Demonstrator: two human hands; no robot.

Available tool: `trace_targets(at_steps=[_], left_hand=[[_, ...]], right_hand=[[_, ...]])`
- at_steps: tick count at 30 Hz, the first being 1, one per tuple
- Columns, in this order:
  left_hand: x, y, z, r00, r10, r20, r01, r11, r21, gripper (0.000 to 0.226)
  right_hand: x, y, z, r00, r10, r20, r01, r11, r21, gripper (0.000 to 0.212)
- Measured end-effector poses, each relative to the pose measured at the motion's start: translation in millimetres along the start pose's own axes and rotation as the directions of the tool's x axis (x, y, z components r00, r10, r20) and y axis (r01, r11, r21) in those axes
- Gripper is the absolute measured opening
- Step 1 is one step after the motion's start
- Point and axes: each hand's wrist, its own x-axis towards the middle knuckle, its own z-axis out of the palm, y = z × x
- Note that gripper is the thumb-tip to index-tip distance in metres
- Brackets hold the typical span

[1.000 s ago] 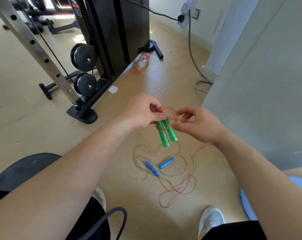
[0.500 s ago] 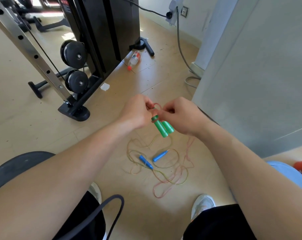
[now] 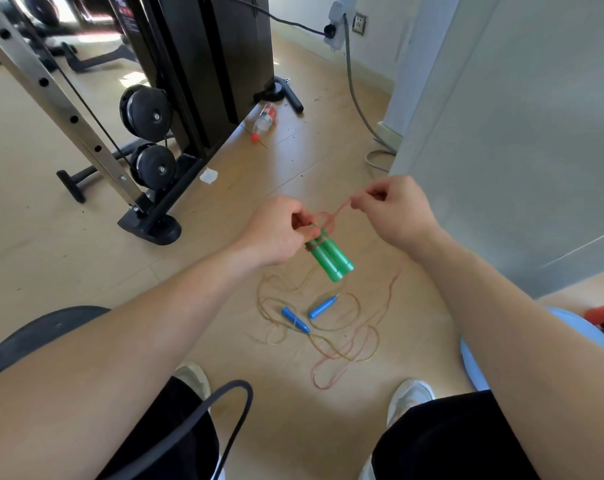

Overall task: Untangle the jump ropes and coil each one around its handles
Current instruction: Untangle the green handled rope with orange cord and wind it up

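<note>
My left hand (image 3: 279,230) grips the tops of two green handles (image 3: 330,259) held side by side, pointing down and to the right. A few turns of the pink rope (image 3: 335,213) lie around their upper ends. My right hand (image 3: 395,211) pinches that pink rope up and to the right of the handles, stretching a short length taut. The rest of the pink rope hangs down to a loose heap (image 3: 342,362) on the floor. Two blue handles (image 3: 309,315) with a yellowish rope (image 3: 276,306) lie on the floor below, their rope crossing the pink one.
A black weight machine (image 3: 189,81) with a steel upright (image 3: 61,109) stands at left. A plastic bottle (image 3: 264,121) lies on the floor behind. A grey wall (image 3: 518,133) closes the right side. My shoes (image 3: 409,396) and a black strap (image 3: 231,427) are below.
My right hand has moved up and to the right, away from the green handles, pulling the pink rope taut. The left hand keeps its hold on the handles.
</note>
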Motion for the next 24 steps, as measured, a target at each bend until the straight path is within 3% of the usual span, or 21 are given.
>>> trace_targets(at_steps=[4,7,11,14,19,24], left_hand=[[3,-9,-4,0.987,-0.156,-0.04,0.155,0.987,-0.038,0.01],[2,-8,-2,0.985,-0.173,-0.026,0.172,0.984,-0.047,0.009],[-2,-5,3,0.992,-0.124,-0.01,0.122,0.99,-0.073,0.011],[-5,3,4,1.0,-0.02,0.016,0.022,0.995,-0.102,0.011],[-8,7,0,0.995,0.089,0.034,-0.078,0.964,-0.256,0.015],[-8,2,-6,0.994,-0.05,0.095,0.081,0.932,-0.355,0.01]], right_hand=[[-24,-28,9,0.95,-0.225,0.219,0.206,0.973,0.106,0.023],[-29,-32,12,0.921,-0.293,0.257,0.273,0.955,0.112,0.025],[-10,-12,-3,0.983,-0.181,0.021,0.177,0.977,0.12,0.02],[2,7,-13,0.988,-0.034,-0.15,0.049,0.994,0.099,0.021],[10,27,-17,0.986,0.077,-0.149,-0.062,0.993,0.098,0.02],[7,28,-13,0.995,0.038,-0.096,-0.034,0.999,0.037,0.02]])
